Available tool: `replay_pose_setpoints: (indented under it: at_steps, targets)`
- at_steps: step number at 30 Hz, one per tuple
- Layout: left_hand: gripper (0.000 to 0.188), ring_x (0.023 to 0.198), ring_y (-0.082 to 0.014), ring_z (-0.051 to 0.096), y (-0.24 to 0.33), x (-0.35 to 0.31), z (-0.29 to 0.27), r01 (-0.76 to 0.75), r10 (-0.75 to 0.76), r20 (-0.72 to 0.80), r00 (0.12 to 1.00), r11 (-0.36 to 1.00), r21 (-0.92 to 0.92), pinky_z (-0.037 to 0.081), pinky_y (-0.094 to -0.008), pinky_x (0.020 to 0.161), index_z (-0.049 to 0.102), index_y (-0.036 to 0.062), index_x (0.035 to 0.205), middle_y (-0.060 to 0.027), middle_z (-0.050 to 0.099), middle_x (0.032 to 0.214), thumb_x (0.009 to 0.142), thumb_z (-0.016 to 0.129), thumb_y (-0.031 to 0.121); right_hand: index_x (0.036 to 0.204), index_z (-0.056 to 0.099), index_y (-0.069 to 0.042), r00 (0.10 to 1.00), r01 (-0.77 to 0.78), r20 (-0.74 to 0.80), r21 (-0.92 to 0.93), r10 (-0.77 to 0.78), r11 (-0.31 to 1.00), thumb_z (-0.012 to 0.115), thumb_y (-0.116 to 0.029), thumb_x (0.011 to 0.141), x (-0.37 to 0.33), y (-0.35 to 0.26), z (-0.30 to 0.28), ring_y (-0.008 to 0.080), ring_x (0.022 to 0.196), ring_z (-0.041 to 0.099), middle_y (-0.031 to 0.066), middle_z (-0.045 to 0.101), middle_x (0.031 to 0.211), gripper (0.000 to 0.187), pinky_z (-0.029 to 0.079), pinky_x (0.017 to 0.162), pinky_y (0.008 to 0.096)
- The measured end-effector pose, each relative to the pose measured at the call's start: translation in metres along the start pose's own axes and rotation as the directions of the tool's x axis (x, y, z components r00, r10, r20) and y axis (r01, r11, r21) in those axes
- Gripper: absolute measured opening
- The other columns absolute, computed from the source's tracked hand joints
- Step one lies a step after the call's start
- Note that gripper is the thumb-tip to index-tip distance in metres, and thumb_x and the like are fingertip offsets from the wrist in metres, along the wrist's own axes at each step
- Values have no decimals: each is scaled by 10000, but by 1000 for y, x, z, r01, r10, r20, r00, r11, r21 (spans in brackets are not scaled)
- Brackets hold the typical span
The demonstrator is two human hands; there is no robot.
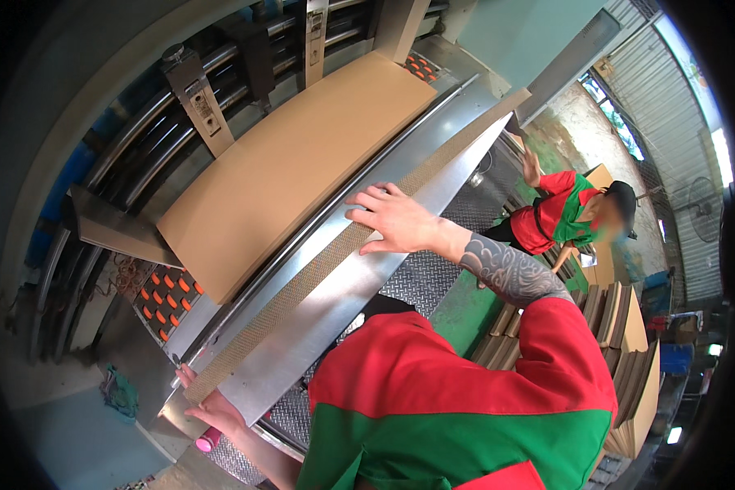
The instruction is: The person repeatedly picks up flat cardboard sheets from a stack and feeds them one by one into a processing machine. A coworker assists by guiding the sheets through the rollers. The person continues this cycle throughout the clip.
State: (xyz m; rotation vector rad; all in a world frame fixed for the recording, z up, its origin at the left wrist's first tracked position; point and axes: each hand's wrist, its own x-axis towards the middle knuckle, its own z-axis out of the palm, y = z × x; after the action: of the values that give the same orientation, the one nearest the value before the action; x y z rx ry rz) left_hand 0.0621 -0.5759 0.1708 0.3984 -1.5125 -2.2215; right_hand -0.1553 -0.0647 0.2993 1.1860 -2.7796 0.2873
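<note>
A long narrow stack of corrugated cardboard sheets (322,269) stands edge-up along a shiny metal table (302,314), its fluted edges facing up. My right hand (394,219) lies across the middle of that stack, fingers spread over the far side and the thumb on the near side. At the stack's lower left end, my left hand (216,408) is around the corner, with fingers beyond it and thumb in front. Past a metal bar, a pile of flat brown cardboard sheets (302,175) lies in the machine.
Metal rollers and upright guides (200,102) stand behind the pile. Orange rollers (167,302) flank it. A co-worker (559,208) stands at the right, one hand raised near the stack's far end. More stacked cardboard (633,392) is at the right. A pink object (208,439) sits below my left hand.
</note>
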Motion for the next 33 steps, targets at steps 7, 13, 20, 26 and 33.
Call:
replay_pose_setpoints:
  at_steps: [7, 13, 20, 26, 33]
  targets:
    - [763, 1577, -289, 321, 2, 1, 32, 23, 20, -232, 973, 983, 181, 219, -481, 1309, 393, -12, 1608, -181, 395, 1672, 1124, 388, 577, 1369, 557, -4, 933, -150, 347, 136, 94, 979, 698, -562, 952, 10, 16, -29, 380, 1302, 572, 194, 615, 1331, 711, 444, 1100, 517]
    - [417, 1282, -231, 601, 3, 6, 62, 18, 66, -613, 787, 991, 131, 467, -415, 1122, 603, 37, 1336, -100, 647, 1318, 1101, 561, 378, 1575, 448, -9, 943, -243, 311, 393, 120, 887, 596, -704, 984, 64, 192, -43, 412, 1462, 485, 245, 501, 1579, 924, 404, 1221, 461]
    - [299, 1124, -220, 663, 1, 1, 58, 54, 68, -661, 747, 985, 162, 555, -421, 962, 677, 73, 1157, -46, 690, 1138, 1076, 597, 349, 1322, 711, -11, 608, -763, 349, 10, 713, 646, 579, -542, 954, 115, 564, 108, 414, 1352, 599, 234, 652, 1435, 659, 473, 1127, 463]
    - [289, 1116, -239, 688, 7, -11, 73, 35, -17, -633, 774, 999, 16, 574, -473, 1002, 695, 79, 1140, -50, 719, 1133, 1078, 587, 339, 1424, 626, 16, -67, -618, 331, 727, 941, -299, 596, -401, 976, 41, 660, 324, 328, 1454, 528, 199, 579, 1548, 613, 423, 1176, 387]
    - [310, 1064, -241, 707, 7, -13, 97, 99, -8, -762, 647, 992, 73, 589, -486, 958, 705, 115, 1100, -26, 734, 1085, 1091, 528, 370, 1495, 523, 83, -58, 13, 564, 826, 824, -564, 784, -374, 910, 2, 601, 333, 319, 1447, 504, 182, 535, 1577, 786, 347, 1224, 416]
